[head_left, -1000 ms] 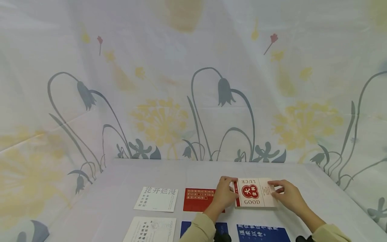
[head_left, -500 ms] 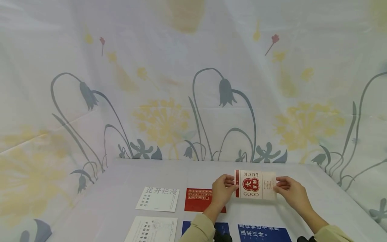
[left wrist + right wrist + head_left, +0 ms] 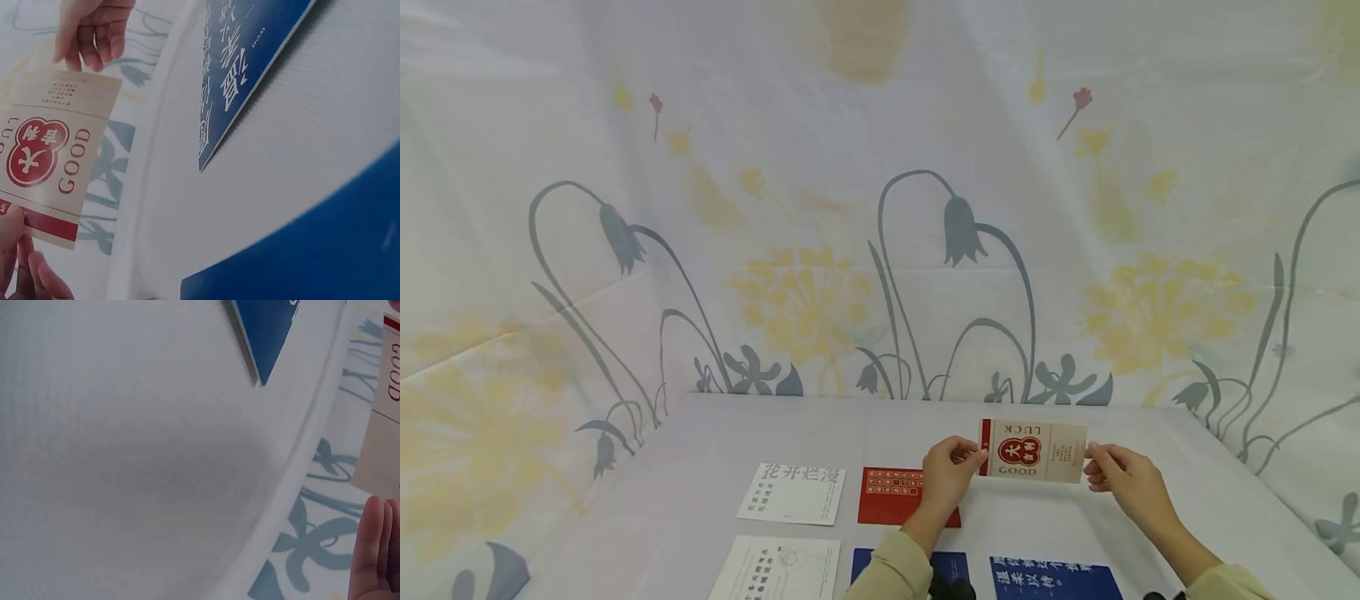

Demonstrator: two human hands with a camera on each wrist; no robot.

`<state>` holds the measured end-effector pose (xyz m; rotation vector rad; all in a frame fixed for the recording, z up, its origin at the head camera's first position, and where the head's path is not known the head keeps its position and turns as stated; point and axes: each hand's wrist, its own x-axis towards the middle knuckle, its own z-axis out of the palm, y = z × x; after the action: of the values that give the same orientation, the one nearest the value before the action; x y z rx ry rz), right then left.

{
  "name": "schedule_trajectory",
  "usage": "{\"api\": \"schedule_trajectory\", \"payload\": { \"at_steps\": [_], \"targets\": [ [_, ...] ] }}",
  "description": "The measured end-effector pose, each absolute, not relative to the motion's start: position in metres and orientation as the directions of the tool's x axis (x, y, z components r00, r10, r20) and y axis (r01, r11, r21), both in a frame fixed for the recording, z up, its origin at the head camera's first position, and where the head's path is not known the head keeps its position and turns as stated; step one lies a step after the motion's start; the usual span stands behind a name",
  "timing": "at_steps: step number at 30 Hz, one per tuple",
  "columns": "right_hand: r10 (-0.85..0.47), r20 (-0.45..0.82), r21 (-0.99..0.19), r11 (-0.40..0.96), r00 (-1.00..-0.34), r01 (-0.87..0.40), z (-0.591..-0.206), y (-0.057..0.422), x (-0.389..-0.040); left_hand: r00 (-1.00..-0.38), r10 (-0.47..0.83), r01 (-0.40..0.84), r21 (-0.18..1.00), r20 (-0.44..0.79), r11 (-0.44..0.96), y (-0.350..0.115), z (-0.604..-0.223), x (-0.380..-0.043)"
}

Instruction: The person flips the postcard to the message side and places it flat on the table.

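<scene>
A cream and red card (image 3: 1033, 451) printed "GOOD LUCK" is held up above the table, tilted toward the head camera. My left hand (image 3: 951, 475) pinches its red-striped left edge, thumb in front and fingers behind, as the left wrist view shows of this card (image 3: 47, 144). At the card's opposite edge is my right hand (image 3: 1127, 483), its fingertips right at the border, the thumb not overlapping the card's face. The right wrist view shows these right-hand fingers (image 3: 375, 550) fairly straight beside the card (image 3: 381, 444).
A red card (image 3: 887, 496) lies partly behind my left wrist. Two white cards, the far one (image 3: 792, 494) and the near one (image 3: 778, 571), lie to the left. Blue cards lie nearer, one (image 3: 1052, 579) between my forearms and another (image 3: 951, 567) partly under the left sleeve.
The cream and red card has risen off the table and tilted up between both hands. My right thumb, earlier over the card's face, has slid back to its edge.
</scene>
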<state>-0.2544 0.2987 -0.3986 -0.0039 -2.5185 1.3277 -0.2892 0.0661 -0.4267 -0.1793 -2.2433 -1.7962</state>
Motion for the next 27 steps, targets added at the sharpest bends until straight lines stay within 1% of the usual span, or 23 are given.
{"api": "schedule_trajectory", "payload": {
  "at_steps": [5,10,13,17,24,27],
  "targets": [
    [0.132,0.248,-0.842,0.520,-0.960,-0.146,-0.398,0.300,-0.254,-0.972,-0.070,0.205,0.955,0.224,0.212,0.065,-0.428,-0.290],
    [0.132,0.233,-0.867,0.477,-0.963,-0.144,-0.398,0.303,-0.254,-0.992,-0.022,0.121,0.983,0.125,0.137,0.063,-0.433,-0.292],
    [0.133,0.218,-0.881,0.453,-0.967,-0.136,-0.400,0.306,-0.254,-0.996,0.004,0.087,0.992,0.087,0.094,0.062,-0.434,-0.293],
    [0.118,0.189,-0.916,0.380,-0.975,-0.132,-0.402,0.308,-0.254,-0.998,0.016,0.067,0.997,0.066,0.042,0.062,-0.434,-0.293],
    [0.085,0.146,-0.970,0.208,-0.986,-0.126,-0.402,0.313,-0.255,-0.998,0.047,0.047,0.998,0.049,-0.033,0.060,-0.436,-0.293],
    [0.075,0.128,-0.977,0.180,-0.989,-0.113,-0.403,0.315,-0.255,-0.998,0.060,0.033,0.998,0.036,-0.046,0.059,-0.436,-0.294]
  ]
}}
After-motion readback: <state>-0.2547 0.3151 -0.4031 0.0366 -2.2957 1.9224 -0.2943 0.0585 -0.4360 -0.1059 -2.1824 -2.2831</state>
